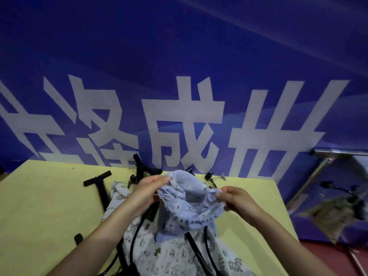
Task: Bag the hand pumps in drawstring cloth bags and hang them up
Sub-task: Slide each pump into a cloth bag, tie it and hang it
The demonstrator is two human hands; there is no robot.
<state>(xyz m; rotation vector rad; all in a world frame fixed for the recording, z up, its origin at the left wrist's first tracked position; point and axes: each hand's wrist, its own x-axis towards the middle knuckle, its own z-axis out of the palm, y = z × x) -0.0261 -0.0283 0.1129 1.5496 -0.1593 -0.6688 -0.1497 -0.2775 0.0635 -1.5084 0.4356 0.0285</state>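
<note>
I hold a light blue drawstring cloth bag (191, 204) up over the yellow table (39, 206), its gathered mouth spread wide. My left hand (147, 190) pinches the left rim of the mouth. My right hand (235, 198) pinches the right rim. A black hand pump (101, 188) with a T-handle lies on the table to the left. Another black pump (141, 168) stands behind the bag, partly hidden. More printed cloth bags (169, 253) lie beneath, with black hoses (135, 236) running across them.
A blue banner (179, 76) with large white characters covers the wall behind the table. At the right stands a metal-framed rack (318, 176) with blurred bags hanging from it. Small black pump parts (209, 177) lie near the table's far edge. Red floor shows at bottom right.
</note>
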